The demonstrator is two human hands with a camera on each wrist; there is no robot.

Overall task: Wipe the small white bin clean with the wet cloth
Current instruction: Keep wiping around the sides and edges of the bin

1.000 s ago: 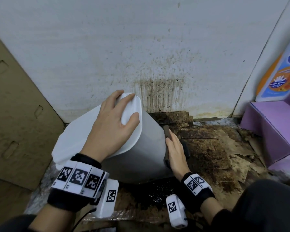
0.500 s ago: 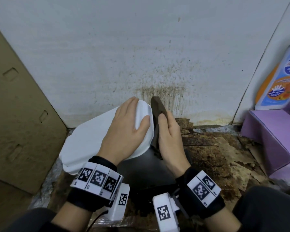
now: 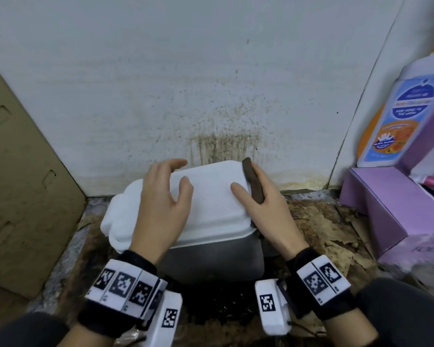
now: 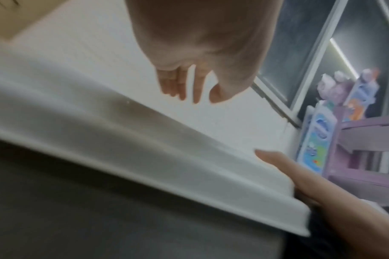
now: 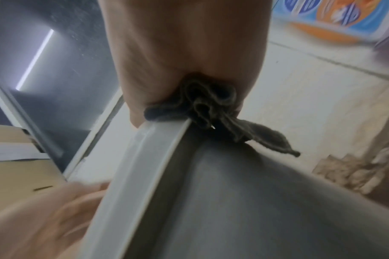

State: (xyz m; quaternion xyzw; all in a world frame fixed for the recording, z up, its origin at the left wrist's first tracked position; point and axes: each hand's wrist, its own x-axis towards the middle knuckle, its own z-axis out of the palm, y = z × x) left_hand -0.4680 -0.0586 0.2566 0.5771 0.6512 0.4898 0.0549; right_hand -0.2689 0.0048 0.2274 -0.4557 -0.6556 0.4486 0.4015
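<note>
head view: the small white bin (image 3: pixel 211 206) was seen on the stained floor (image 3: pixel 323 236) against the wall (image 3: pixel 161 83). the left hand (image 3: pixel 161 209) was spread loosely over its lid, gripping nothing. the brown wet cloth (image 3: pixel 253 180) was held bunched against the lid's right edge by the right hand (image 3: pixel 266 206).

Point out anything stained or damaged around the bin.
The wall behind the white bin carries brown streaks and speckles. The floor covering right of the bin is stained dark and peeling in torn flakes.
</note>
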